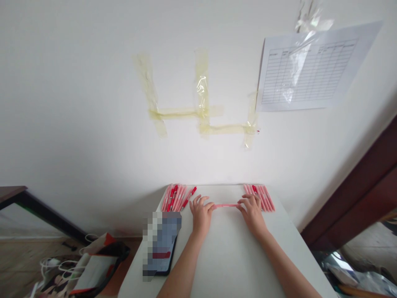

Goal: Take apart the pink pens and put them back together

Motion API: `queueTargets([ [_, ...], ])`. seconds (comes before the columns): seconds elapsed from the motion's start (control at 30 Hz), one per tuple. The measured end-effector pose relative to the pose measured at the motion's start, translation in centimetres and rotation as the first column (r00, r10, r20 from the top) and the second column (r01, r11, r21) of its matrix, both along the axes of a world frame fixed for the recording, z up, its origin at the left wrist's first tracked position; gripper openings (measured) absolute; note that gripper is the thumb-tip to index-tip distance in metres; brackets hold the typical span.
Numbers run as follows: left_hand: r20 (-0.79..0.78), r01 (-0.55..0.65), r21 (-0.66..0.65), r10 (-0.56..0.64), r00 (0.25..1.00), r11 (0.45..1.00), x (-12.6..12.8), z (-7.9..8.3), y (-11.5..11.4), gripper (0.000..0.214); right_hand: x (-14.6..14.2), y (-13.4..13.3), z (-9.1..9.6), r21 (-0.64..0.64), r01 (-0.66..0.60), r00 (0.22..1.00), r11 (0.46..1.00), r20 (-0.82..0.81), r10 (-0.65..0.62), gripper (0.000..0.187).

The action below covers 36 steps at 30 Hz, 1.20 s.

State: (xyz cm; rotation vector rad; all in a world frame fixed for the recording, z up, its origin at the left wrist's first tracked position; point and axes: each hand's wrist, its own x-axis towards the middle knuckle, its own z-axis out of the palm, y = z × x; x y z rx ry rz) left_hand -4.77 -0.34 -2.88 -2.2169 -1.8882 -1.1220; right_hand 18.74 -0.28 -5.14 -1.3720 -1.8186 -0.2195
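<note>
Between my two hands a slim pink pen (226, 205) is held level, just above or on the white table (231, 252); I cannot tell which. The fingertips of my left hand (201, 213) pinch its left end, and those of my right hand (252, 211) pinch the right end. Left of my left hand lies a group of pink and red pens (177, 198), one at a slant. Beyond my right hand several pink pens (266, 198) lie side by side, with a red one among them. My fingers hide both ends of the held pen.
A phone (164, 248), partly blurred out, rests at the table's left edge. The table's far side meets a white wall with yellowish tape (203, 95) and a printed sheet (307, 70). Bags and cables (93, 265) are on the floor at left; dark wood (356, 186) stands at right.
</note>
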Motion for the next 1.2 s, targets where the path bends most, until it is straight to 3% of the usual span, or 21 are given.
queueTargets([
  [0.2,0.01,0.009,-0.001,-0.009,1.0,1.0,0.0,0.03,-0.02,0.01,0.03,-0.03,0.0,-0.014,0.0,1.0,1.0,-0.02,0.0,0.029],
  [0.83,0.029,0.012,0.031,-0.013,1.0,0.999,-0.11,-0.11,0.12,0.012,-0.02,0.13,-0.15,-0.017,-0.03,0.999,0.999,-0.019,0.029,0.025],
  [1.2,-0.001,-0.064,0.043,0.064,0.998,0.997,-0.34,-0.31,0.27,0.012,0.7,0.57,-0.7,0.023,-0.001,0.99,1.0,-0.142,0.004,0.027],
])
